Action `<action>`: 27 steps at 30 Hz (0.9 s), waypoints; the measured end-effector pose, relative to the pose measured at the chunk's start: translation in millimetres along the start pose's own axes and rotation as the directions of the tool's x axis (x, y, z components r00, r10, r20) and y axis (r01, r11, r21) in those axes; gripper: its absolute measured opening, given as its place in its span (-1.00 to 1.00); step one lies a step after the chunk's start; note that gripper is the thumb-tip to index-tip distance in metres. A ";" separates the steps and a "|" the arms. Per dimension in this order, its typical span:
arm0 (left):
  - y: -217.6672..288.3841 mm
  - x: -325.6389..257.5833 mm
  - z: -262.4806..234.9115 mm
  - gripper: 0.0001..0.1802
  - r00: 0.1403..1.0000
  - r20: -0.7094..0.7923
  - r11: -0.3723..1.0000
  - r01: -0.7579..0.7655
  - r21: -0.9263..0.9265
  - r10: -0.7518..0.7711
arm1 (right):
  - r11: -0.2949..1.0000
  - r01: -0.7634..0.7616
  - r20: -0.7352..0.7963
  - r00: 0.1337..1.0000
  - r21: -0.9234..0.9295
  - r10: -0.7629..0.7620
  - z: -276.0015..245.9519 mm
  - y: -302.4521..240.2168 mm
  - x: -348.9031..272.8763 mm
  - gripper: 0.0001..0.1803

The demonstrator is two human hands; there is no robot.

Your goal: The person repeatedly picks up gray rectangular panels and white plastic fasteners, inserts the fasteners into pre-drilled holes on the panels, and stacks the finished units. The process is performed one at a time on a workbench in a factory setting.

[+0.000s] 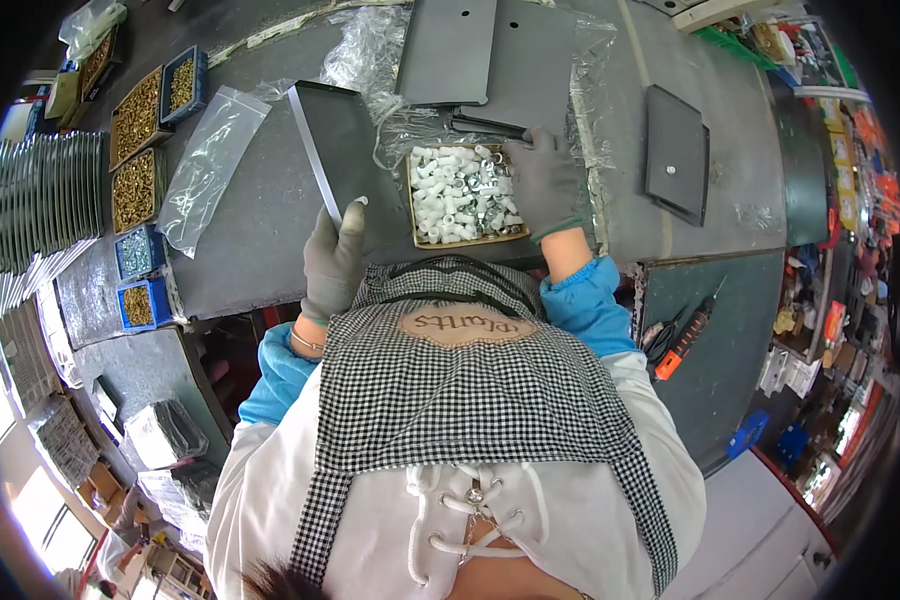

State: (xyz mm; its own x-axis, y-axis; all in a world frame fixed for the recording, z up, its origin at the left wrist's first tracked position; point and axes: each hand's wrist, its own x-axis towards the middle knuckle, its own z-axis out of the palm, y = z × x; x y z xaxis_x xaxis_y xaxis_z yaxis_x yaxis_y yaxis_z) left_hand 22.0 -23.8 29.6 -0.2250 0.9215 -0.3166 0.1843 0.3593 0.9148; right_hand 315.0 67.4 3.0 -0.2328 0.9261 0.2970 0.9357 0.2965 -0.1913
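Observation:
My left hand (334, 262), in a grey glove, is closed on the near end of a dark grey metal panel (355, 145) with a pale bright edge. A small white piece (362, 201) shows by its thumb; whether it is a loose part is unclear. My right hand (548, 182), gloved too, is at the right rim of a shallow cardboard box (420, 243). Its curled fingertips meet the end of a dark folded metal strip (490, 125). White plastic fittings and shiny metal pieces (460, 195) fill the box.
Dark flat panels (448, 50) lie at the back on crumpled clear plastic. Another panel pair (676, 155) rests at right. Bins of brass-coloured screws (135, 120) and a clear bag (213, 165) are at left. An orange-handled tool (682, 345) lies at lower right.

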 end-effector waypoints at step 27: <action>23.8 21.4 -19.1 -0.49 0.903 0.409 0.847 0.316 -0.428 -0.130 | 0.987 -0.069 0.054 0.996 -0.144 0.077 27.4 -0.3 -17.4 -0.84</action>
State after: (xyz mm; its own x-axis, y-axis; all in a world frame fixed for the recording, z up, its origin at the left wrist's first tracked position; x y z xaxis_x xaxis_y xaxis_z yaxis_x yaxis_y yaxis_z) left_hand 3.3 1.7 49.4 0.1641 0.8460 -0.5073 -0.3248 0.5319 0.7820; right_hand 311.6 57.5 -27.7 -0.1736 0.9574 0.2307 0.9779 0.1954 -0.0750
